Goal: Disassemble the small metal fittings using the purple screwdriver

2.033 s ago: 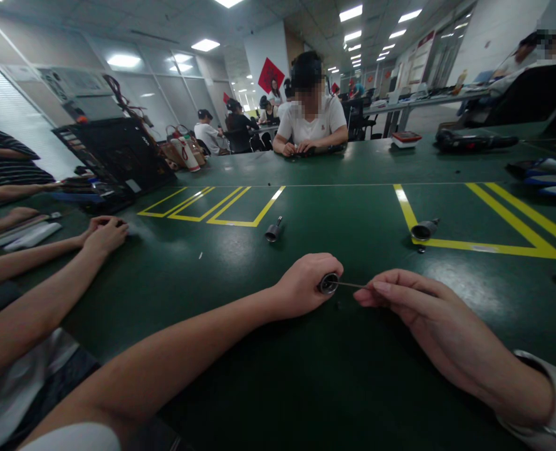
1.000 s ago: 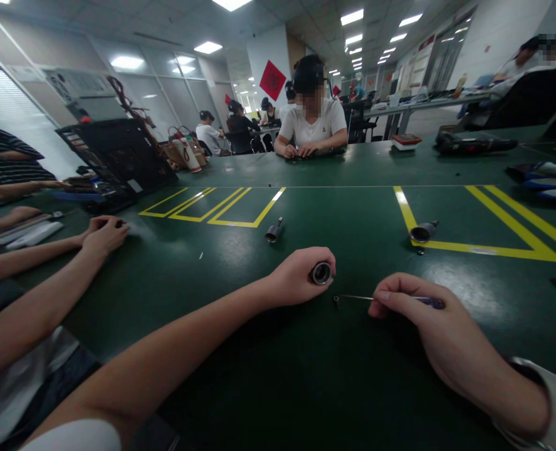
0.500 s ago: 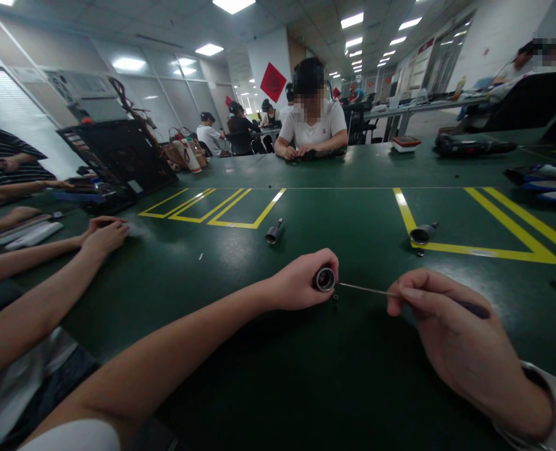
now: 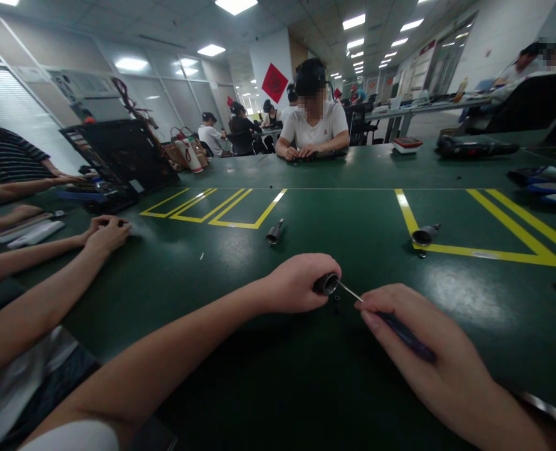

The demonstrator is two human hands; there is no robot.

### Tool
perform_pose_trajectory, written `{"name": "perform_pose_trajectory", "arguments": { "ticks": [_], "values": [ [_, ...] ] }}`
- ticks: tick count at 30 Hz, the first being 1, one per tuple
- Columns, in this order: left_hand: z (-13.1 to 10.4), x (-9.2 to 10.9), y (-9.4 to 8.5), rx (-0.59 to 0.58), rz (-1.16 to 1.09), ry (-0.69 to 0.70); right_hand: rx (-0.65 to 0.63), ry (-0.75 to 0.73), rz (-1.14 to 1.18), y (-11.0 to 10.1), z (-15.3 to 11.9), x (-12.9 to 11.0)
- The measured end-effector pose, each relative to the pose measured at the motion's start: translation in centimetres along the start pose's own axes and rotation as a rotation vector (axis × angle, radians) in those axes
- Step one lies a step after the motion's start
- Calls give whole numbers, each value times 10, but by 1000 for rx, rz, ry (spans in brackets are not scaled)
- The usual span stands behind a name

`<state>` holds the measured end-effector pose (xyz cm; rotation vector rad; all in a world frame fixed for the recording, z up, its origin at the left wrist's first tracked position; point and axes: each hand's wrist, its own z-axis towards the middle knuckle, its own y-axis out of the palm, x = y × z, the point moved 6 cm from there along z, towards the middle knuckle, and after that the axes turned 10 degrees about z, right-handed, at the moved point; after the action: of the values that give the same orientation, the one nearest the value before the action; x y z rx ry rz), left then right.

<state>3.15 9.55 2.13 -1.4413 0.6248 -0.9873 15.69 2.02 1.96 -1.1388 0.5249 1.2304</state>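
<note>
My left hand (image 4: 301,283) is wrapped round a dark metal cylinder (image 4: 326,284) whose open end faces me and to the right. In my right hand (image 4: 409,332) is a screwdriver (image 4: 407,335) with a dark handle and a thin shaft. The shaft's tip is at the rim of the cylinder's opening; whether it reaches inside is too small to tell. A tiny dark ring-like part (image 4: 336,299) lies on the green table (image 4: 240,376) just below the cylinder.
Two similar metal parts, one at centre (image 4: 274,233) and one at right (image 4: 425,235), lie beyond my hands near yellow tape. A co-worker's hands (image 4: 106,233) rest at left. Another person (image 4: 313,125) sits opposite. A black case (image 4: 122,156) stands back left.
My right hand has moved left and turned, bringing the screwdriver's tip to the cylinder's opening. The cylinder has tilted so that its opening faces more to the right.
</note>
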Motion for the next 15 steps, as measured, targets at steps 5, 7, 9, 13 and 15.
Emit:
{"name": "perform_pose_trajectory", "arguments": {
  "ticks": [5, 7, 9, 13, 15],
  "values": [
    [0, 6, 3, -54, 58, 56, 20, 225, 82, -7, 3, 10],
    [1, 8, 4, -74, 41, 77, 47, 368, 196, -9, 4, 19],
    [2, 9, 5, -77, 15, 94, 82, 484, 370, -9, 4, 29],
    [2, 7, 5, -65, -19, 100, 152, 571, 622, -7, 3, 39],
    [2, 5, 4, -57, -18, 80, 139, 500, 533, -8, 2, 36]
  ]
}}
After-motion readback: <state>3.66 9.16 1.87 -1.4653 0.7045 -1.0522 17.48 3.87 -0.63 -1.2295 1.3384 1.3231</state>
